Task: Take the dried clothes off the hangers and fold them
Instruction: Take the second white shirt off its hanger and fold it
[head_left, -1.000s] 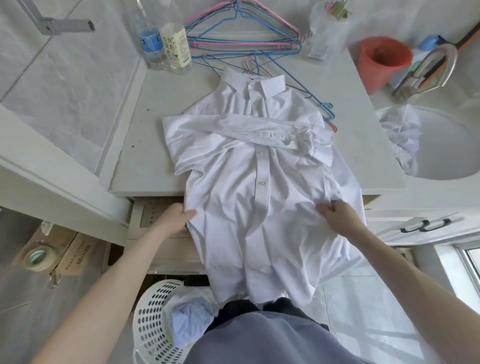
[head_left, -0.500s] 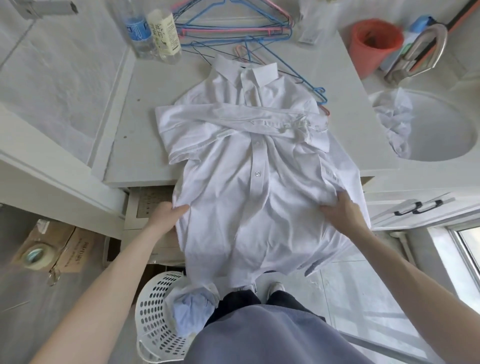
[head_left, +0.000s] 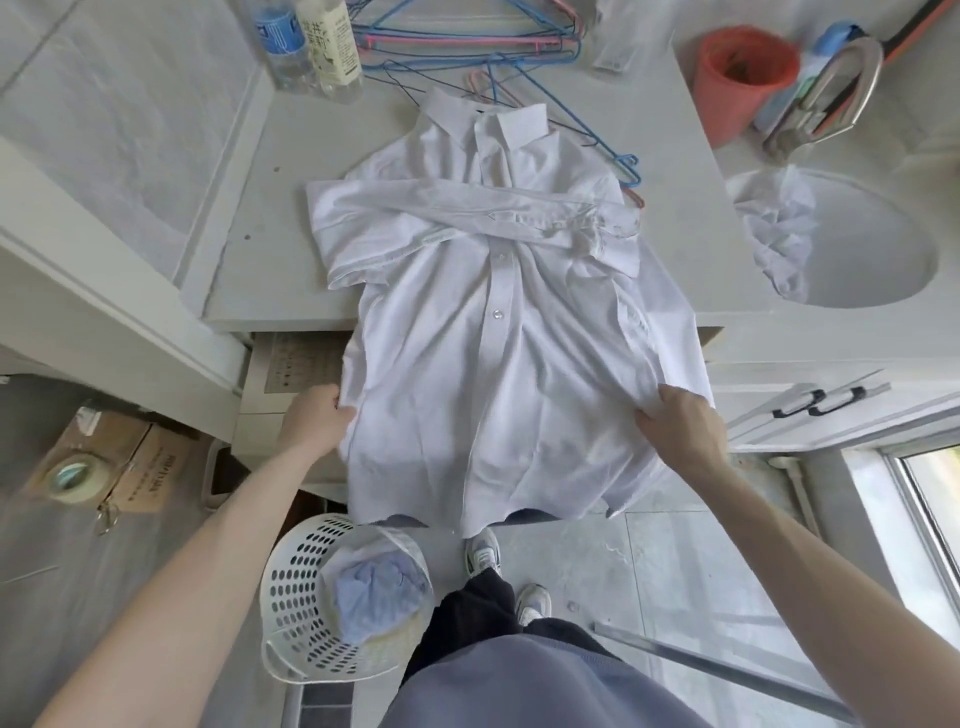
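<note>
A white button shirt (head_left: 493, 322) lies front up on the pale counter (head_left: 275, 260), collar at the far end and both sleeves folded across the chest. Its lower half hangs past the counter's front edge. My left hand (head_left: 317, 415) grips the shirt's left side seam. My right hand (head_left: 680, 421) grips the right side seam at the same height. Several blue and pink wire hangers (head_left: 467, 41) lie empty behind the collar.
Two bottles (head_left: 311, 47) stand at the counter's back left. An orange bucket (head_left: 737, 78) and a sink (head_left: 857, 239) holding a crumpled white cloth (head_left: 779, 223) are at the right. A white perforated basket (head_left: 322, 597) with blue clothes stands on the floor by my feet.
Both hands have lifted the hanging lower part of the shirt, so its hem now sits higher and my shoes show below it. The grip on each side seam has tightened.
</note>
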